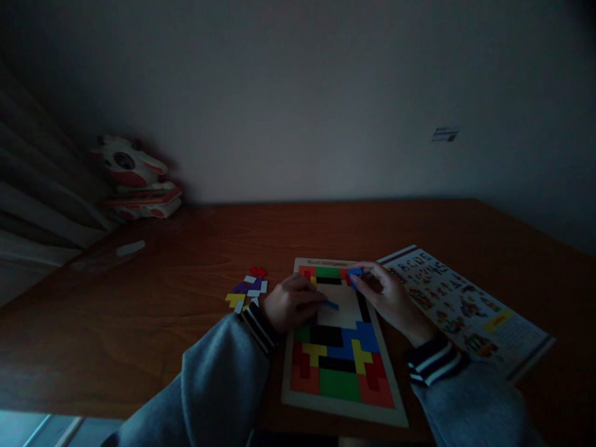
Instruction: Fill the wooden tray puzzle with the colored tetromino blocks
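My left hand [294,303] is closed on a blue puzzle piece [331,305], held over the bare middle of the puzzle board [344,408]. With thumb and fingers, my right hand [382,297] pinches another blue puzzle piece [354,273] at the board's upper right. Coloured blocks fill the lower part and much of the border: green [339,385], orange, red, yellow, black and blue. A pale gap [342,305] shows in the upper middle. Part of the board's left side is hidden under my left hand.
Loose pieces in red [257,272], purple, white and yellow [235,299] lie left of the board. A printed sheet [470,304] lies to the right. At the back left stands a cow-shaped object [135,177] on the wooden table [177,323], near a curtain [41,186].
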`<state>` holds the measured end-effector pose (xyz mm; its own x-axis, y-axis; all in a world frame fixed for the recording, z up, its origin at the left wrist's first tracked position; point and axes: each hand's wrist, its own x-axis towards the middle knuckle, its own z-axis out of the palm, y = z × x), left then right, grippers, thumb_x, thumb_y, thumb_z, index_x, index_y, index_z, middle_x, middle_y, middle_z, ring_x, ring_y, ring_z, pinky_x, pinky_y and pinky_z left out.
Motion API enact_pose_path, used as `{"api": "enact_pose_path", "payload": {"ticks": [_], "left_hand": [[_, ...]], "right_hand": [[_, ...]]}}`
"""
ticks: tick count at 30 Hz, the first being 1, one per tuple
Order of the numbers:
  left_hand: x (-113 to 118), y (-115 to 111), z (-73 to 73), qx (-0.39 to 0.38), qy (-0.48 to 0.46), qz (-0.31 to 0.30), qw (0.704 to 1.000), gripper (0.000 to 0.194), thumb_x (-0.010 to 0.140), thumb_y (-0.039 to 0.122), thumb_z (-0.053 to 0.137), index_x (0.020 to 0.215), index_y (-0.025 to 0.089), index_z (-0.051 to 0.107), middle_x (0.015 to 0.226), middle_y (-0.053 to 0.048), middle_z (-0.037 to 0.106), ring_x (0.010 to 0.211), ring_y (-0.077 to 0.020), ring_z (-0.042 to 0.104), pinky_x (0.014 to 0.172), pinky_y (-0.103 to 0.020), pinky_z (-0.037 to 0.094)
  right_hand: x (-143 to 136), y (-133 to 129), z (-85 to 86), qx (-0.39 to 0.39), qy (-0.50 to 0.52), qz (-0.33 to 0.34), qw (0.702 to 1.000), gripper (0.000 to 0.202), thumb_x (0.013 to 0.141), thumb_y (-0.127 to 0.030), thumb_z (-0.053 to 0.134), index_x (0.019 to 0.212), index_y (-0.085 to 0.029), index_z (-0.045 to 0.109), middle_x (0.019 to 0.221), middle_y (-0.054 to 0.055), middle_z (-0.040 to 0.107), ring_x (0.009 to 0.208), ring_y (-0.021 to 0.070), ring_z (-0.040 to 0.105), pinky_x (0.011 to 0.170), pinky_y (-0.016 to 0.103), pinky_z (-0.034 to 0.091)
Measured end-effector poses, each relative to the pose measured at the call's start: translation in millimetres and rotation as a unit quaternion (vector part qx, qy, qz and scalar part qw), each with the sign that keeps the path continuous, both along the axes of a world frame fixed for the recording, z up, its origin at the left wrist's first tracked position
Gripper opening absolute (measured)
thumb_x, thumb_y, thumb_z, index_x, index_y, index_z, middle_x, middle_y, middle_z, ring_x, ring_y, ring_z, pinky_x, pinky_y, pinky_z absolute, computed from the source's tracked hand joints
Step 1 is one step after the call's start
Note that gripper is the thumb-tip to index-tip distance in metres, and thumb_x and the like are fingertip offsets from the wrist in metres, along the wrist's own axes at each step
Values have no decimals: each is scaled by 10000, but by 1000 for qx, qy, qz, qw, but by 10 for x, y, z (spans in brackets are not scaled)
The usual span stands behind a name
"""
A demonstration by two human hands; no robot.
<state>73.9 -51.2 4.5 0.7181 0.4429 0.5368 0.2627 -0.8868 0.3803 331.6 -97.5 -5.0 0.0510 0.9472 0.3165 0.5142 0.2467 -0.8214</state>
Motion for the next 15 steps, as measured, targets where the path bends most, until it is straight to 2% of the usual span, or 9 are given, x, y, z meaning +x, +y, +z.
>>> {"api": "enact_pose_path", "payload": {"ticks": [5, 9, 15], "left_hand": [[11, -34, 37, 26, 3, -22, 999, 146, 881, 264, 647, 932, 204, 770, 900, -74, 680, 851, -182, 605, 767, -317, 525], [16, -70, 59, 32, 31, -57, 997, 201, 913, 340, 622, 912, 196, 762, 988, -79, 714, 924, -198, 631, 832, -354, 506], [-5, -80, 40, 60, 52, -70, 994, 251, 946, 368, 569, 965, 199, 754, 983, -72, 732, 941, -212, 629, 836, -377, 474]], "right_hand": [[-14, 13, 16, -6, 70, -3, 998, 251, 875, -450, 637, 963, -221, 584, 935, 60, 710, 871, 205, 684, 748, 334, 555], [-24, 22, 14, 8, 115, 7, 993, 349, 868, -441, 639, 1136, -226, 574, 1056, 80, 701, 932, 205, 691, 798, 349, 572], [-49, -49, 87, -35, -3, 64, 997, 223, 911, -422, 587, 978, -235, 687, 962, 49, 730, 898, 204, 684, 794, 350, 562]]}}
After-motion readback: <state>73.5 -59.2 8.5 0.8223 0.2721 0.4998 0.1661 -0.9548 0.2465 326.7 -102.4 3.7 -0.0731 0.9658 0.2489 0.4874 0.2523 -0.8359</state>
